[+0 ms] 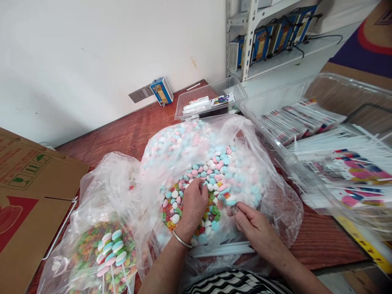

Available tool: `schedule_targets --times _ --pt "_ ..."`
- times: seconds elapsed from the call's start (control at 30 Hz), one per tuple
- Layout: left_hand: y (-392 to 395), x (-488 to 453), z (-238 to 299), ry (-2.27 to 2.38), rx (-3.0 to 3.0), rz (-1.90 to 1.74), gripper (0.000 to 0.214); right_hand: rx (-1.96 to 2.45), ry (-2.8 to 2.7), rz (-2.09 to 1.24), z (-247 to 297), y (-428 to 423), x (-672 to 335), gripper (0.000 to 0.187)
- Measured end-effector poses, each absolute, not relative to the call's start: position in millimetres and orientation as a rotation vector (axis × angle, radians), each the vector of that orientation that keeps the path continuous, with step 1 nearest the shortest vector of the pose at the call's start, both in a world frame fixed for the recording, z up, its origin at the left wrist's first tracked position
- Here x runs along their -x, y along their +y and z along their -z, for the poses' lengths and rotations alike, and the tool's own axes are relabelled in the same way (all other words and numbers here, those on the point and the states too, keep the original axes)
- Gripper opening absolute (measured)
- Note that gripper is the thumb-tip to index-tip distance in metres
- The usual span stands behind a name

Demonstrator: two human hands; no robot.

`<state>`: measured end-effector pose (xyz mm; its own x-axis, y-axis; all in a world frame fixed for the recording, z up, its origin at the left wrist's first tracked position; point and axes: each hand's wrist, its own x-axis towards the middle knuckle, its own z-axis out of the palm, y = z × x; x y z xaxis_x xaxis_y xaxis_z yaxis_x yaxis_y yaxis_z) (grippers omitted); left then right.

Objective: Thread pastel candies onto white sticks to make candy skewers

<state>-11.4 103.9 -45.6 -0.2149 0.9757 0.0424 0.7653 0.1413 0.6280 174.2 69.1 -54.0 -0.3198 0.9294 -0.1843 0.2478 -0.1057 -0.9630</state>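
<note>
My right hand [255, 224] pinches a candy skewer [228, 197], stacked with pastel candies and ring gummies; its stick is mostly hidden by the fingers. My left hand [196, 200], a bangle at its wrist, is down among the loose candies in a large clear plastic bag [284, 204]. Its fingers are curled, and whatever they hold is hidden. Pink, blue and white button-shaped candies [211, 167] fill the bag, with colourful gummy rings [214, 212] in the middle. White sticks [223, 249] lie at the bag's near edge.
Several assembled candy skewers [112, 249] rest on a bag of gummy rings [88, 241] at left, beside a cardboard box [30, 196]. To the right, a clear bin [281, 151] holds printed packets and sticks. A smaller clear tray [183, 102] and a blue device [162, 92] stand behind.
</note>
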Motion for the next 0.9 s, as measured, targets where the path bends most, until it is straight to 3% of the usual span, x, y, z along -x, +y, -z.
schedule_targets --times 0.3,0.53,0.9 --pt "94 2 52 2.085 -1.831 -0.754 0.013 1.275 -1.602 -1.484 56 70 -172 0.026" --pt "90 -3 49 1.922 -1.796 -0.718 0.033 1.283 -1.613 -1.48 54 71 -172 0.027" --pt "96 2 52 1.919 -1.516 -0.928 0.015 1.296 -1.576 -1.461 55 69 -176 0.029"
